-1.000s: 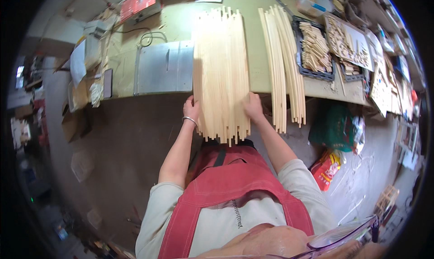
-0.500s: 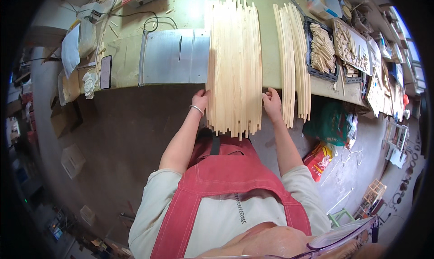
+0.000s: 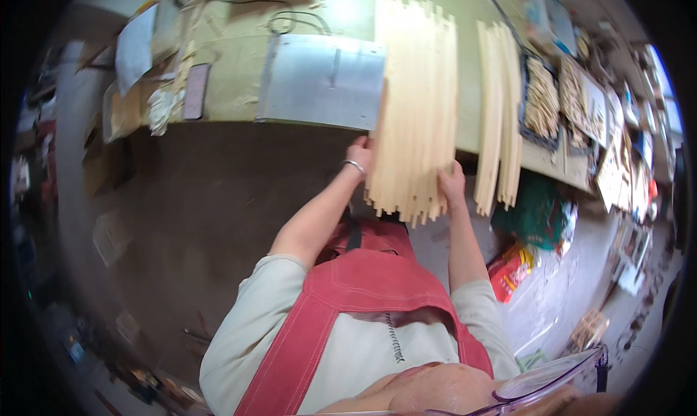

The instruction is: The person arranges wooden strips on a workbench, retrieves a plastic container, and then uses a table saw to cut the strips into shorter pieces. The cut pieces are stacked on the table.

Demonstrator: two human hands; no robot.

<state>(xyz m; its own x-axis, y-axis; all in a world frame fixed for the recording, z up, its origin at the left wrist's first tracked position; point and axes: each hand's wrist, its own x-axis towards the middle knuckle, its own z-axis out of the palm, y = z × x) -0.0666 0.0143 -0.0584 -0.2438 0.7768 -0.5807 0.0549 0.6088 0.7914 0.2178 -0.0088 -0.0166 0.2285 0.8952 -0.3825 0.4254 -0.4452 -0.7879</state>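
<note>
A wide bundle of long pale wooden strips (image 3: 412, 104) lies on the greenish worktable (image 3: 468, 89), jutting over its front edge. My left hand (image 3: 359, 155) is closed on the bundle's left edge, just below the table edge. My right hand (image 3: 451, 181) grips its right edge near the front ends; fingertips are partly hidden. Left of the bundle lies a flat metal plate (image 3: 321, 78). To its right are two narrower groups of strips (image 3: 492, 118), also overhanging the edge.
At the right stand a black crate of short wood pieces (image 3: 541, 96) and a clear plastic box (image 3: 550, 24). A phone (image 3: 196, 89), crumpled white paper (image 3: 163, 109) and a cable (image 3: 290, 20) lie leftward. Green (image 3: 530, 216) and red (image 3: 512, 271) bags are on the floor.
The bundle and hands appear farther right as the view has shifted. My right hand, off the bundle's edge half a second ago, is now against it again.
</note>
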